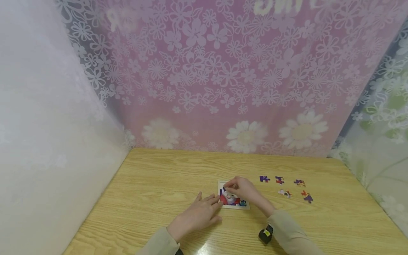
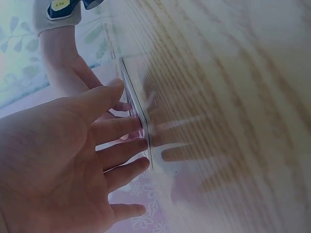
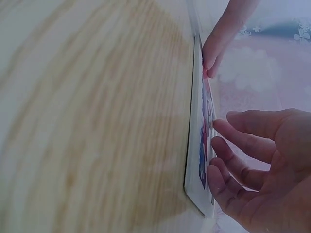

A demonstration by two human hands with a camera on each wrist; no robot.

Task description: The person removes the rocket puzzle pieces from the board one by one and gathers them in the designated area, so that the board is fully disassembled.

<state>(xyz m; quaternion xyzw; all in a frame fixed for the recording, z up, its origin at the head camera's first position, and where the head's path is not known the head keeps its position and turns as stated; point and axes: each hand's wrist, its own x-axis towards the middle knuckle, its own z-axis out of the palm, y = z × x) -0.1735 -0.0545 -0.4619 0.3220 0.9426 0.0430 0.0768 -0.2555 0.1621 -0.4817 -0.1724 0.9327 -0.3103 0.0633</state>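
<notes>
Fingers of the left hand lie straight and spread, touching the left border of the puzzle tray, which lies flat on the table. Those of the right hand bend, narrowly spaced, over the tray; whether they pinch anything cannot be told. Recommended: brace tray, align edges, press evenly. Count: one tray; five loose pieces right of it.

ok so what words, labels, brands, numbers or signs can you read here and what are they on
Nothing reads clearly.
Pale lettering on the pink curtain: cut off at the top and faded, unreadable.
Yellow label on the black wrist device: too small and blurred.
Puzzle board and loose pieces: no text I can make out.
</notes>
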